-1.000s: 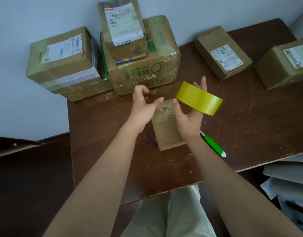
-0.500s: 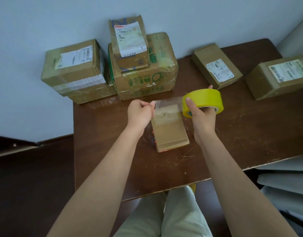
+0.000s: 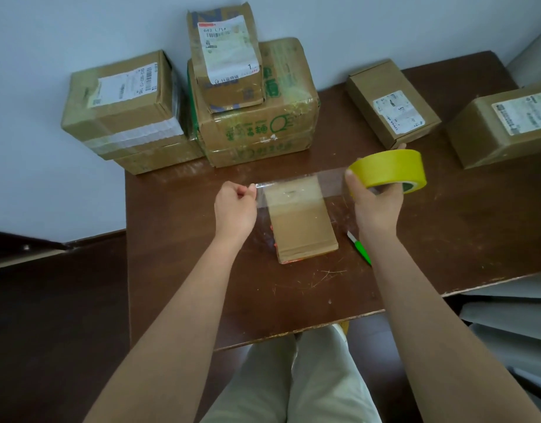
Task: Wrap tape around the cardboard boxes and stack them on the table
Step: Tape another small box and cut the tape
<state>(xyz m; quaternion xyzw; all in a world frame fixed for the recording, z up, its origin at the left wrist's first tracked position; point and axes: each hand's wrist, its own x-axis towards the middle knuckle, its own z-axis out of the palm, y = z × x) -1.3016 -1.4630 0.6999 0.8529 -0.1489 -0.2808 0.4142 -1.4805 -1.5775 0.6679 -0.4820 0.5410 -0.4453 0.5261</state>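
The left hand [image 3: 235,206] is curled, and the free end of a clear tape strip [image 3: 299,186] is pinched between its thumb and fingers; the yellow roll [image 3: 388,170] is gripped by the right hand [image 3: 376,206], thumb on the outer face. The strip is held stretched between the two hands, above the far end of a flat box [image 3: 302,221] that lies on the bench [image 3: 177,270] between the forearms. At the bench's far left corner, against the wall, a large green-printed box [image 3: 263,126] is seen with a smaller labelled box [image 3: 229,62] stacked on it; just beside it to the left, a labelled box [image 3: 122,102] banded with white tape is stacked on a lower one [image 3: 156,158]. At the far right, two more labelled boxes are set apart from each other: the bigger [image 3: 507,129] at the frame edge, the smaller [image 3: 391,102] behind the roll. A green-handled tool [image 3: 362,250] lies near the flat box, partly hidden by the right forearm; what kind it is cannot be told.
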